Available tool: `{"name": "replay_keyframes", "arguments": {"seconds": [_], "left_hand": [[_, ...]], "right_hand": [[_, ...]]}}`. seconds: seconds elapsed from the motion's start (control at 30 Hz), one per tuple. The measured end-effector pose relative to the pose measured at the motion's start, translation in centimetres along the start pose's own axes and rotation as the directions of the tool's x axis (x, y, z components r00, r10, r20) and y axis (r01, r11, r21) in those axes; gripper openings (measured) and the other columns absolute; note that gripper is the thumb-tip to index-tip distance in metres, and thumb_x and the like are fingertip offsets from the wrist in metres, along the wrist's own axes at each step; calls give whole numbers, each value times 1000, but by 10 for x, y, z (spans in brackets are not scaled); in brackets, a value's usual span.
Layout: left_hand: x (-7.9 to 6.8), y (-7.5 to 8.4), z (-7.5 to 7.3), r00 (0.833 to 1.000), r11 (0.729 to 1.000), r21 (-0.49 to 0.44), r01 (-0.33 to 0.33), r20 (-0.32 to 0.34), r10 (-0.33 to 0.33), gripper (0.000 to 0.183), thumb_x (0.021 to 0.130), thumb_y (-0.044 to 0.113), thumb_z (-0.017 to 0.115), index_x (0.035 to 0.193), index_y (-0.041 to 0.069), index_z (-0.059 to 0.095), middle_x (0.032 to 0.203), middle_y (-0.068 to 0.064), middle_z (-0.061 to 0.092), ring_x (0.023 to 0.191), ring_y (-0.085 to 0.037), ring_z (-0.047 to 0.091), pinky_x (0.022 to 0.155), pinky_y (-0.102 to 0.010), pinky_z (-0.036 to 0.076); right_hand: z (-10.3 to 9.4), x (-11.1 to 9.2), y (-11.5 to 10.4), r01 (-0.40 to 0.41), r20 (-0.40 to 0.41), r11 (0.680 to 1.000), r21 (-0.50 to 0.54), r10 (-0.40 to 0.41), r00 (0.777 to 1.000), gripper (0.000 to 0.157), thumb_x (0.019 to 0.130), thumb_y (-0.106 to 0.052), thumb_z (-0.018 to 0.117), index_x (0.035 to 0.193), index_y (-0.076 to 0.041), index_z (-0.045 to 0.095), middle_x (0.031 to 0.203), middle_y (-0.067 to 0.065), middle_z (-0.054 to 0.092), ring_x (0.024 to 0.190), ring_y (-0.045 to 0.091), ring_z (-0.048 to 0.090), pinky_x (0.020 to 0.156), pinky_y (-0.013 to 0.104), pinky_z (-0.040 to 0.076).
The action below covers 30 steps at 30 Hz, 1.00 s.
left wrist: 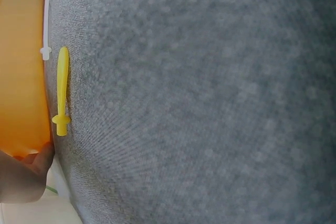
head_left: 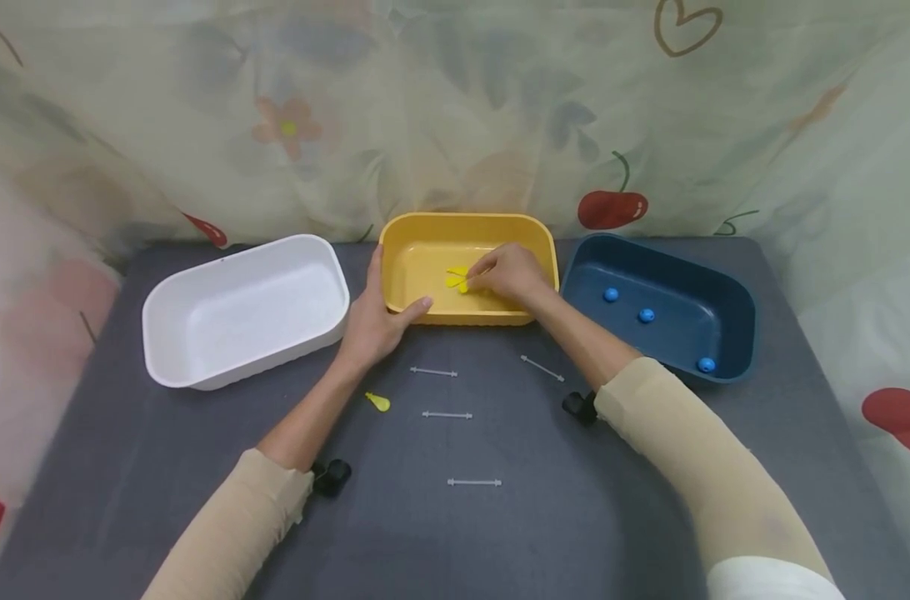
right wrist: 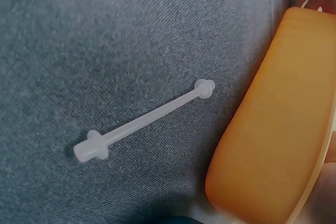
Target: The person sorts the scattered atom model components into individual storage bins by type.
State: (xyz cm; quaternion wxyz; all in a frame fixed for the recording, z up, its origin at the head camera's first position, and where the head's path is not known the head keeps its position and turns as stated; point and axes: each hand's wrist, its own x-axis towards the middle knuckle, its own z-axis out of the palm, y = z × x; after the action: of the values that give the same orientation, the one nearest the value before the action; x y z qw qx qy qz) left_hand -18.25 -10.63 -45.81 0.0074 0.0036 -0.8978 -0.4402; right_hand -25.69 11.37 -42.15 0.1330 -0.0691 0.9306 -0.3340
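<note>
In the head view, a yellow plastic tray (head_left: 466, 319) stands at the back middle of the table. My left hand (head_left: 372, 327) holds its near left corner, fingers along the left wall and thumb at the front rim. Reaching inside, my right hand (head_left: 511, 273) pinches a small yellow petal-shaped piece (head_left: 463, 286) close over the tray's bottom. More yellow pieces (head_left: 455, 272) lie beside its fingertips, which partly hide them. One loose yellow piece (left wrist: 62, 90), with a narrow collar near one end, lies on the table in front of the tray.
Several thin white rods with knobbed ends, such as this rod (right wrist: 152, 118), lie in front of the tray. A white tray (head_left: 248, 260) stands left; a dark blue tray (head_left: 742, 325) with three blue beads (head_left: 646, 316) stands right. A patterned curtain (head_left: 440, 108) hangs behind.
</note>
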Motion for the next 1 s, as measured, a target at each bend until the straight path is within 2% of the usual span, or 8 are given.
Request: {"name": "replay_keyframes", "arguments": {"seconds": [0.23, 0.47, 0.6, 0.83, 1.0], "left_hand": [[-2, 0, -2, 1000, 1000, 2, 11, -3, -11, 107, 87, 49, 73, 161, 22, 1, 158, -16, 32, 140, -34, 38, 115, -46, 29], [-2, 3, 0, 1000, 1000, -3, -11, 3, 11, 106, 88, 47, 73, 161, 22, 0, 158, -16, 34, 139, -33, 40, 115, -45, 30], [-1, 3, 0, 1000, 1000, 4, -12, 3, 12, 106, 88, 48, 73, 161, 22, 0, 157, -16, 34, 139, -33, 40, 115, -45, 30], [-2, 2, -1, 1000, 1000, 9, 2, 11, -2, 106, 88, 48, 73, 161, 23, -1, 157, -16, 34, 140, -34, 39, 115, -46, 29], [-2, 1, -1, 1000, 1000, 10, 20, 16, -20, 107, 87, 50, 72, 161, 25, -1, 158, -15, 33, 140, -33, 38, 115, -46, 29]], "right_hand": [[3, 3, -1, 25, 9, 998, -56, -25, 1000, 20, 81, -25, 83, 94, -10, 82, 92, 3, 76, 89, 20, 62, 71, 27, 43], [2, 4, 0, -16, 12, 998, -54, 17, 1000, 20, 81, -26, 82, 95, -11, 82, 93, 3, 76, 87, 20, 62, 68, 27, 42], [3, 6, 1, -37, 43, 999, -14, 38, 998, 20, 82, -27, 82, 95, -12, 82, 90, 2, 75, 78, 19, 59, 63, 26, 40], [3, 9, 4, -118, 119, 988, 98, 106, 987, 19, 81, -24, 83, 97, -13, 81, 68, 5, 66, 53, 16, 51, 49, 24, 36], [2, 9, 5, -145, 145, 977, 153, 123, 982, 20, 81, -23, 83, 98, -13, 81, 64, 7, 64, 47, 15, 45, 45, 24, 33]]}}
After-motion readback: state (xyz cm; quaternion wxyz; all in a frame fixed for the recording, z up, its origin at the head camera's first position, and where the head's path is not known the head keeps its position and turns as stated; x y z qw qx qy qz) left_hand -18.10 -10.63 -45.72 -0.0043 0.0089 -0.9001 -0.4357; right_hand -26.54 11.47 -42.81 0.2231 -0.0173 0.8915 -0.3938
